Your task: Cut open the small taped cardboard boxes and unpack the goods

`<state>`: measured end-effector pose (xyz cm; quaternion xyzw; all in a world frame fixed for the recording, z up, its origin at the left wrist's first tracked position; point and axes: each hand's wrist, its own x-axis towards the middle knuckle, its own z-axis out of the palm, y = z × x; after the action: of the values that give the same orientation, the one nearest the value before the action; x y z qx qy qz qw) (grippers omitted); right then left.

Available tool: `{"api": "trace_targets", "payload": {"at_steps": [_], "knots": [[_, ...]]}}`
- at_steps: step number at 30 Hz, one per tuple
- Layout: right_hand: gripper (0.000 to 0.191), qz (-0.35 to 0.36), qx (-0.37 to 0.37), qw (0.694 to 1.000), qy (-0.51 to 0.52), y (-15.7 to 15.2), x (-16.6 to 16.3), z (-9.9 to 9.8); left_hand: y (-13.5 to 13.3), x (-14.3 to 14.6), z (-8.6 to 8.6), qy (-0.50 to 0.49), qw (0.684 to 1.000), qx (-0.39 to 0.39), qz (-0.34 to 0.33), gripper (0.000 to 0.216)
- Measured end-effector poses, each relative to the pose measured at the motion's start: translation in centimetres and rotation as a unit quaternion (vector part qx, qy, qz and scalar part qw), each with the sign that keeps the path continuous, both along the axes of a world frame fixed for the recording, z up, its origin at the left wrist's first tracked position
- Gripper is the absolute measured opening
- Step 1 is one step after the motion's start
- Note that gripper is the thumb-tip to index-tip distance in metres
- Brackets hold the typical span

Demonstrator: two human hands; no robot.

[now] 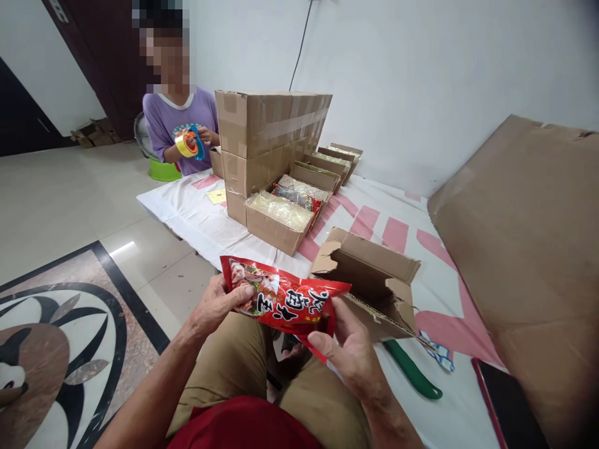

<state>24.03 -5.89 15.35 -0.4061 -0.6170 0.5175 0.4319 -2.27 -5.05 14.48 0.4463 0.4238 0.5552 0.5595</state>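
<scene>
A red plastic food packet (281, 296) with large dark characters and a food picture is held up over my lap. My left hand (223, 301) grips its left end, the thumb pressed on the front. At the right end, my right hand (344, 346) pinches the lower corner between thumb and fingers. Just beyond the packet, an opened cardboard box (374, 274) with torn flaps stands on the table, its dark inside only partly visible. A green-handled tool (412, 371) lies beside that box, one end hidden under it.
Stacked taped cartons (271, 137) rise at the back, with open boxes (276, 224) of packets beside them. A large cardboard sheet (524, 249) leans at right, near a phone (510, 405). Across the table, a person (201, 118) holds tape rolls (189, 144).
</scene>
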Motion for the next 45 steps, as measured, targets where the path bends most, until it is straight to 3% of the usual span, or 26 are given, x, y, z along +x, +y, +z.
{"api": "trace_targets", "payload": {"at_steps": [3, 8, 11, 13, 17, 19, 25, 29, 36, 45], "knots": [[0.054, 0.015, -0.005, 1.0, -0.024, -0.2, -1.0, -1.3, -0.1, -1.3, -0.5, 0.035, 0.999, -0.019, 0.008, 0.053], [0.032, -0.025, -0.027, 0.999, -0.033, 0.0, -3.7, -3.8, 0.3, -2.5, -1.1, 0.069, 0.996, -0.061, -0.003, 0.058], [0.029, -0.051, -0.015, 0.998, -0.036, 0.5, -5.0, -5.0, 1.0, -3.2, -2.1, 0.09, 0.994, -0.06, 0.021, 0.061], [0.029, -0.069, -0.005, 0.997, -0.041, 1.2, -5.7, -5.8, 1.6, -3.9, -3.0, 0.11, 0.99, -0.067, 0.054, 0.065], [0.031, -0.116, 0.016, 0.992, -0.037, 3.8, -7.1, -7.5, 2.6, -4.9, -4.7, 0.186, 0.963, -0.056, 0.185, 0.066], [0.032, -0.142, 0.034, 0.989, -0.028, 5.8, -8.1, -8.4, 3.0, -4.9, -5.2, 0.214, 0.954, -0.044, 0.206, 0.064], [0.039, -0.201, 0.061, 0.977, -0.032, 13.2, -11.1, -10.5, 5.4, -3.4, -7.1, 0.251, 0.952, -0.015, 0.176, 0.049], [0.042, -0.237, 0.043, 0.968, -0.068, 16.5, -11.3, -12.3, 8.4, -2.9, -9.1, 0.268, 0.946, -0.001, 0.183, 0.046], [0.035, -0.256, 0.035, 0.959, -0.119, 16.9, -9.8, -14.3, 12.8, -2.0, -11.5, 0.262, 0.948, 0.024, 0.177, 0.053], [0.034, -0.27, 0.048, 0.952, -0.133, 17.9, -9.8, -15.0, 15.8, 0.6, -12.3, 0.263, 0.951, 0.021, 0.162, 0.054]]}}
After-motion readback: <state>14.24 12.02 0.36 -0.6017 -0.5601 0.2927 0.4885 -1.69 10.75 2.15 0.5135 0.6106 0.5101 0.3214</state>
